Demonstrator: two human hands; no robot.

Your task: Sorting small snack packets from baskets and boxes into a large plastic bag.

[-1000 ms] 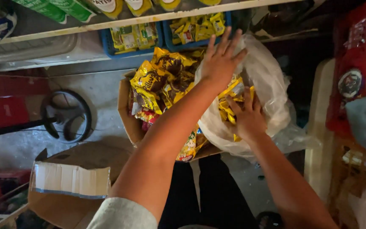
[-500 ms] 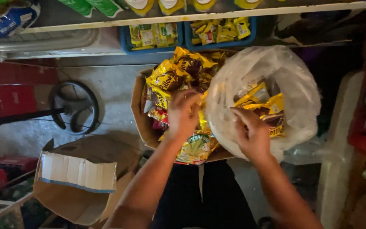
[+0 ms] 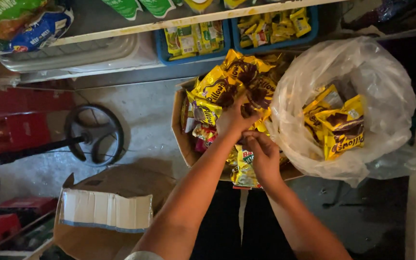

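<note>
— Packets (image 3: 227, 84), yellow and brown, are heaped in an open cardboard box (image 3: 181, 139) at the person's knees, piled well above its rim.

— And the bag beside it?

— A clear plastic bag (image 3: 386, 101) leans against the box's right side, mouth open, with more of the same yellow packets (image 3: 340, 127) inside.

— Where are the hands?

— Both over the box. The left hand (image 3: 232, 120) is pressed down into the heap, fingers curled among the packets; whether it has closed on one I cannot tell. The right hand (image 3: 263, 154) sits just below it, fingers bent together over packets at the near edge of the box; its grip is hidden too.

— What else is around?

— Two blue trays (image 3: 196, 55) of small yellow sachets sit under a shelf board (image 3: 169, 24) at the top. On the concrete floor to the left lies a black round fan base (image 3: 95, 135), with red crates (image 3: 10, 120) beyond it. Another cardboard box (image 3: 104, 212), flaps open, stands by the person's left elbow, apart from the heap.
</note>
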